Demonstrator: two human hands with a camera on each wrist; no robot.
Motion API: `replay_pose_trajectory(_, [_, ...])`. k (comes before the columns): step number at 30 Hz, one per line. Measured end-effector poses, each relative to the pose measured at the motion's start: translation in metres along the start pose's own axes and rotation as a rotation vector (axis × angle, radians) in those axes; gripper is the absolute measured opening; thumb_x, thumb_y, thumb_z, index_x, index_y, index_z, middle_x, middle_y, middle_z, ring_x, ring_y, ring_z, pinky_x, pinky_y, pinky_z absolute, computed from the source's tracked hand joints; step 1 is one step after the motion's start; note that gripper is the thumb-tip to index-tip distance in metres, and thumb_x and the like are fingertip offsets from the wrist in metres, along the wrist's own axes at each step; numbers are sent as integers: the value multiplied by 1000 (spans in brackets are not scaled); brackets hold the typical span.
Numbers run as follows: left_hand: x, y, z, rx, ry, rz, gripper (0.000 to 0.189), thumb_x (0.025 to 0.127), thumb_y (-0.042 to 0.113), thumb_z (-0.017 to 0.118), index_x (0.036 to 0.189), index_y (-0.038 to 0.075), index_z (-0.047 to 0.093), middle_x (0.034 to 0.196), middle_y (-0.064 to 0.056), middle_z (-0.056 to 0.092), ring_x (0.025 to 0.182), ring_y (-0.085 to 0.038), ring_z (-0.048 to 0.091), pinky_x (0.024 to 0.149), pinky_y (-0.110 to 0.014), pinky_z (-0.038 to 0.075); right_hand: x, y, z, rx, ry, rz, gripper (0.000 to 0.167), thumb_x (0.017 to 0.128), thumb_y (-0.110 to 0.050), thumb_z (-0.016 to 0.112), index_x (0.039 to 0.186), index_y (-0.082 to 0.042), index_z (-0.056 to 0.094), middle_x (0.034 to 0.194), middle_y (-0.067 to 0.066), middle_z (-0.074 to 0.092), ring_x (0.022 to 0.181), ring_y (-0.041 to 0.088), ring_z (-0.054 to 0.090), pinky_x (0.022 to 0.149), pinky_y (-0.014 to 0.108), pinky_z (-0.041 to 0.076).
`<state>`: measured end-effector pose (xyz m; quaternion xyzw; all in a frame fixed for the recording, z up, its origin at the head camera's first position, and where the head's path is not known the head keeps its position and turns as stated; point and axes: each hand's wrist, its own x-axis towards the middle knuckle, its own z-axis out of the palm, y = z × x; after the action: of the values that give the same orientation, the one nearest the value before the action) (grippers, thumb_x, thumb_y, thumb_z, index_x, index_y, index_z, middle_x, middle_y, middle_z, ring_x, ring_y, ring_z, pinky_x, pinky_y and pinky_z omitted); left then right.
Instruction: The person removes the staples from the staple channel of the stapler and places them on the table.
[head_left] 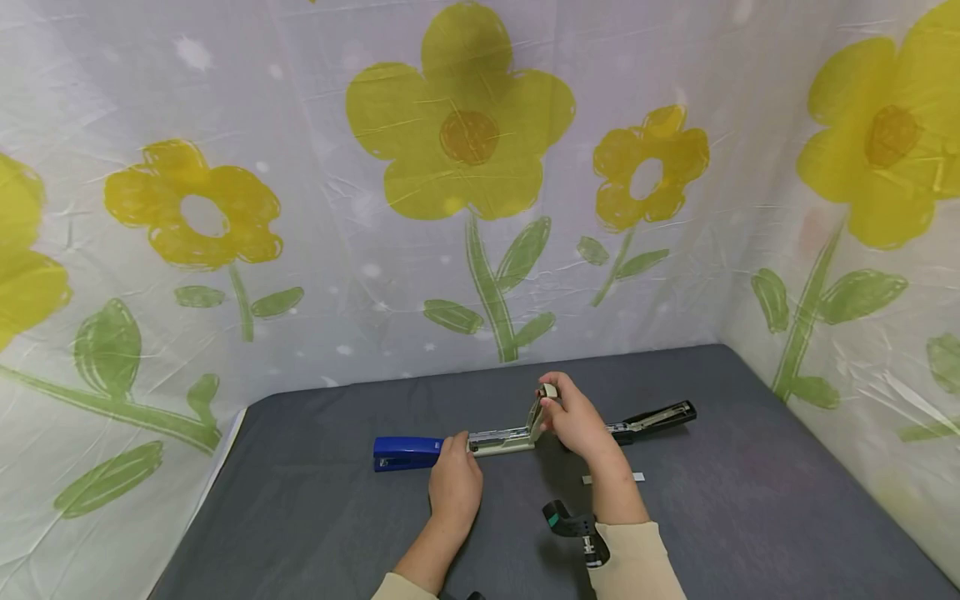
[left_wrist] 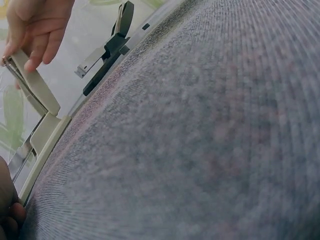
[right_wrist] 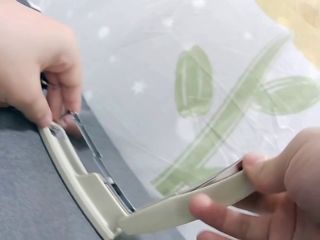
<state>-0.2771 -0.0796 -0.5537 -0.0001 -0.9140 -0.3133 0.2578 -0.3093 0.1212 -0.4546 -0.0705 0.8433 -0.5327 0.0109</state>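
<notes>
A cream stapler [head_left: 502, 448] lies opened wide on the dark table, its top arm swung up at the hinge and its metal staple channel showing. My left hand [head_left: 456, 487] pinches the front end of its base between thumb and fingers. Up at the free end of the raised top arm [right_wrist: 175, 212], my right hand [head_left: 577, 425] grips with thumb and fingers. A closed blue stapler [head_left: 405, 452] lies just left of my left hand. Beyond my right hand is an opened black stapler [head_left: 660, 418], partly hidden by that hand in the head view.
A thin pale strip [head_left: 637, 477], resembling a row of staples, lies on the table [head_left: 315, 517] under my right forearm. The wrist camera [head_left: 570, 525] juts out from the right sleeve. A flower-printed curtain [head_left: 337, 292] stands along the table's back and sides.
</notes>
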Motion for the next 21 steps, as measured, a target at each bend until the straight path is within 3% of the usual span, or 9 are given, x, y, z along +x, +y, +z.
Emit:
replay_pose_trajectory(2, [0, 0, 0, -1, -4, -5, 26, 91, -6, 69, 116, -5, 70, 102, -18, 67, 82, -37, 70, 69, -49, 57, -1, 1, -6, -74, 32, 17, 37, 107, -11, 54, 143, -11, 50, 133, 18, 58, 86, 32, 68, 68, 41, 51])
replay_pose_trajectory(8, [1, 0, 0, -4, 3, -3, 25, 91, -6, 69, 115, -5, 70, 101, -18, 66, 81, -38, 69, 68, -50, 57, -3, 5, -21, -294, 132, 20, 39, 101, -13, 66, 140, -9, 62, 127, 20, 58, 108, 38, 60, 82, 53, 49])
replay_pose_trajectory(14, [2, 1, 0, -5, -3, 4, 23, 93, -5, 66, 116, -6, 69, 104, -20, 67, 81, -39, 69, 68, -51, 57, -7, 10, -27, -388, 165, 71, 42, 100, -10, 66, 141, -1, 61, 120, 24, 59, 98, 34, 56, 72, 45, 44])
replay_pose_trajectory(18, [1, 2, -1, -6, -18, -1, 24, 93, -5, 66, 117, -6, 69, 106, -21, 66, 80, -39, 69, 68, -51, 57, -9, 13, -28, -431, 164, 123, 42, 100, -8, 64, 140, 3, 60, 128, 28, 60, 89, 36, 56, 67, 43, 42])
replay_pose_trajectory(21, [0, 2, -1, -2, -17, 0, 25, 93, -5, 66, 117, -7, 68, 106, -21, 65, 80, -39, 69, 67, -51, 57, -9, 16, -28, -459, 156, 151, 41, 100, -9, 65, 139, 3, 62, 131, 28, 62, 90, 39, 63, 66, 42, 48])
